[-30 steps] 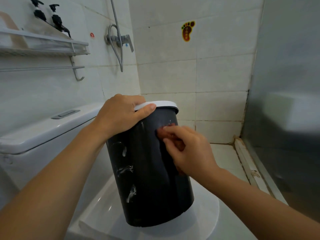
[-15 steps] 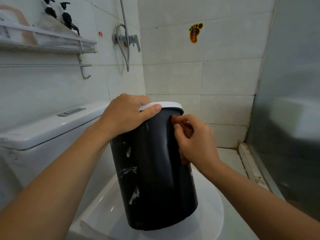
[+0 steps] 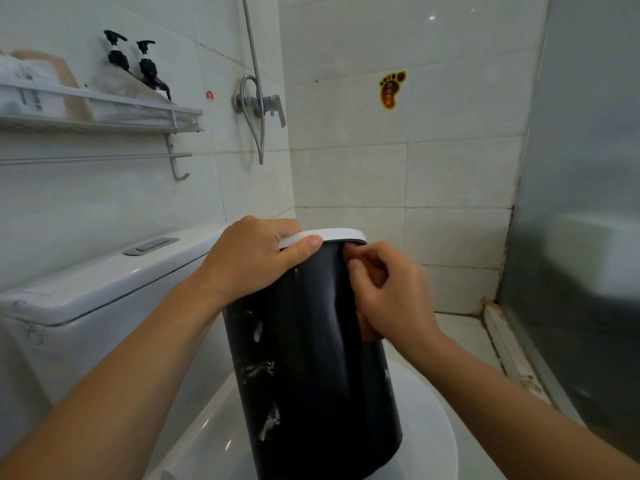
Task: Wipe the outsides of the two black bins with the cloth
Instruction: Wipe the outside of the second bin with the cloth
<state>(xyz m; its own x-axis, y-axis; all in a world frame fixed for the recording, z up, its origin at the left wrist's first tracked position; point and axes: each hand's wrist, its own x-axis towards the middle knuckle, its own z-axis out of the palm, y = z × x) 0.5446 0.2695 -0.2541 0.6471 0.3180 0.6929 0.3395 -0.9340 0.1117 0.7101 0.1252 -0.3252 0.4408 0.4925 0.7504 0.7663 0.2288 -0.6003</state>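
One black bin [image 3: 315, 358] with a white rim stands on the closed toilet lid [image 3: 429, 441], with white smears down its left side. My left hand [image 3: 252, 258] grips the white rim from the left, thumb laid along the front of it. My right hand [image 3: 391, 296] holds a small reddish cloth [image 3: 367, 332] against the bin's upper right side, just under the rim. Most of the cloth is hidden under the fingers. No second bin is in view.
The toilet cistern [image 3: 104, 285] stands close on the left, under a wall shelf [image 3: 104, 112] with pump bottles and a towel rail. A shower mixer [image 3: 259, 105] and hose hang on the wall. A glass screen [image 3: 581, 237] and raised sill close off the right.
My right hand has slid the cloth up the bin's right side, from the upper middle to just below the rim. My left hand has kept its hold on the rim.
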